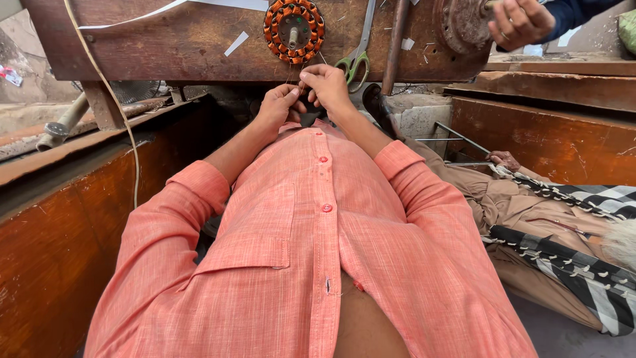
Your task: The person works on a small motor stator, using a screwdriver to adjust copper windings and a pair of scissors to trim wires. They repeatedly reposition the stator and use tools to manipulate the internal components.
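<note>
A worn brown wooden workbench (165, 46) fills a cluttered workshop. On it sits a round copper-wound motor stator (294, 30), beside green-handled scissors (354, 63). Just below, the left hand (278, 106) and right hand (326, 85) meet, pinching thin copper wire (301, 83) running from the stator.

The scene is lit evenly by soft daylight, with no glare seen. Deep shadow is found under the wooden bench (199, 40) edge. Focus is kept sharp at centre; straight lines are bent by wide-angle distortion toward the corners.
</note>
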The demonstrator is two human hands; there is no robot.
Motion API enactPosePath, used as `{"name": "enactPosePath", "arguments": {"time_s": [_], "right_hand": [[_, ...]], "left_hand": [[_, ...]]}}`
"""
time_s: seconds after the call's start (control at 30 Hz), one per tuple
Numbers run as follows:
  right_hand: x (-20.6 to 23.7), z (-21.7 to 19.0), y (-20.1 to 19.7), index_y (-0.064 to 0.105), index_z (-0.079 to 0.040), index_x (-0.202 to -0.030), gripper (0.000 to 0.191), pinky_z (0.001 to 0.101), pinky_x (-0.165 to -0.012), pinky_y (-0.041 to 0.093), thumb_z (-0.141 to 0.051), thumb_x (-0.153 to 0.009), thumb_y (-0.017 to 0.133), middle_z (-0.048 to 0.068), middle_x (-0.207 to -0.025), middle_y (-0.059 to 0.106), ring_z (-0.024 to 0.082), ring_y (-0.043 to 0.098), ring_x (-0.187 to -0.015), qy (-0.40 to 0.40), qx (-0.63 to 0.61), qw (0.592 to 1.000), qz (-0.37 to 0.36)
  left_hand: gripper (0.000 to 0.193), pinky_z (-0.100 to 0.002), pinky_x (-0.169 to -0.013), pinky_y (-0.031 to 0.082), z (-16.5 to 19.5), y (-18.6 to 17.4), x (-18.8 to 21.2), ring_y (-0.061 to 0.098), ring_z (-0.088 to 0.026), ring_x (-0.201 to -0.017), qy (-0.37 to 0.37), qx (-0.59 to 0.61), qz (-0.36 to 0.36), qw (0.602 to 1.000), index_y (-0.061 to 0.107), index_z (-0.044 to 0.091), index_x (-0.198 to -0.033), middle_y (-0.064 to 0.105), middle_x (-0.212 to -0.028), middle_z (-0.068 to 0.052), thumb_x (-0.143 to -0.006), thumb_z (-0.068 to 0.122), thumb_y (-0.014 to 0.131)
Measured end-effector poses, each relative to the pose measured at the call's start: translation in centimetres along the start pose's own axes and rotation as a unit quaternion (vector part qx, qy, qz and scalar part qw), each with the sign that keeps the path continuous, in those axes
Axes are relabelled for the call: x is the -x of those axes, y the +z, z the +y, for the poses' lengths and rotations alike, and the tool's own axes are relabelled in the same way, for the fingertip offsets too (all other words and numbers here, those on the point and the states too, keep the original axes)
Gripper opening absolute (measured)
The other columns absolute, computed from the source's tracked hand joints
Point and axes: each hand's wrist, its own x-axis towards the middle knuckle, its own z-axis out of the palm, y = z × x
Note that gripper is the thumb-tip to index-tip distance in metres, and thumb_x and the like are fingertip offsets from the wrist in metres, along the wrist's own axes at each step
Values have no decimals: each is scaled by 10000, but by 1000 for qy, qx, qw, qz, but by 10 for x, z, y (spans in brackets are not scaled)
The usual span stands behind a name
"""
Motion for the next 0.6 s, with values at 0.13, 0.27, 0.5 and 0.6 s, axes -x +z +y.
{"name": "enactPosePath", "arguments": {"time_s": [0.13, 0.27, 0.5, 0.6], "right_hand": [[3, 3, 3, 760, 20, -1053, 228, 211, -408, 414, -181, -950, 732, 44, -819, 745, 53, 567, -501, 5, 15, 1000, 6], [5, 4, 5, 776, -7, -1062, 228, 210, -407, 402, -201, -952, 731, 21, -806, 740, 47, 557, -505, 27, 2, 1000, 4], [11, -3, 9, 790, -13, -1066, 267, 223, -400, 395, -238, -932, 738, 9, -750, 722, 54, 550, -497, 27, 49, 998, 8], [13, -9, 9, 799, -11, -1020, 303, 228, -397, 396, -298, -941, 748, -1, -704, 680, 52, 551, -491, 23, 102, 992, 75]], "left_hand": [[261, -261, -659, 581, 1, 4, 1, 703, -108, -697, 11, 10, 24, 1000, 664, 65, -1097, 738, -868, -36, -1048, 287, 536], [310, -266, -684, 540, 11, 10, -4, 722, -108, -791, 7, 29, 89, 996, 675, 80, -1015, 741, -904, 3, -1035, 370, 565], [216, -264, -657, 513, 23, 10, -13, 690, -124, -752, -20, 57, 96, 994, 714, 94, -1020, 741, -869, -34, -1003, 305, 670], [185, -254, -669, 534, 19, 10, -14, 748, -109, -792, -13, 33, 121, 992, 710, 124, -1027, 767, -916, -11, -981, 292, 646]]}}
